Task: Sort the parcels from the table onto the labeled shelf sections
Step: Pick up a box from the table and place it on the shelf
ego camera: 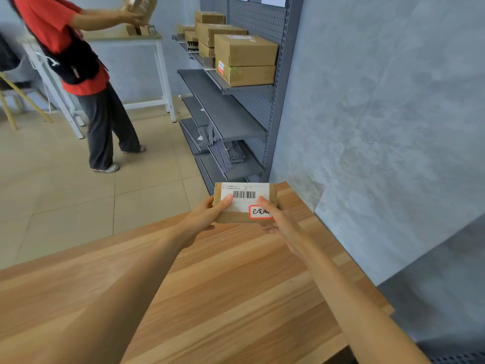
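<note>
1. Grey walls close in a small room where a wooden table [236, 271] fills the foreground and a grey metal shelf unit [236, 127] stands just beyond its far corner.
2. Over that far corner, a small flat parcel [245, 202] with a barcode label and a red-edged sticker [259, 212] is held between both hands; whether its underside touches the tabletop cannot be told.
3. At the parcel's left end the left hand [207, 215] grips it, thumb lying on the label and fingers curled underneath.
4. Similarly, the right hand [275, 219] grips the right end, its thumb covering part of the sticker.
5. Larger brown boxes [245, 60] already crowd the upper shelf, while the shelves below show bare metal.
6. Another person in a red shirt [52, 27] lifts a box near a white table [157, 74] further back.
7. Risks, as a judgement: the thumb hides part of the sticker, so a misread could send the parcel to the wrong section; the parcel sits beyond the table edge, so a loosened grip could drop it to the floor; both people may reach the same shelf at once.
</note>
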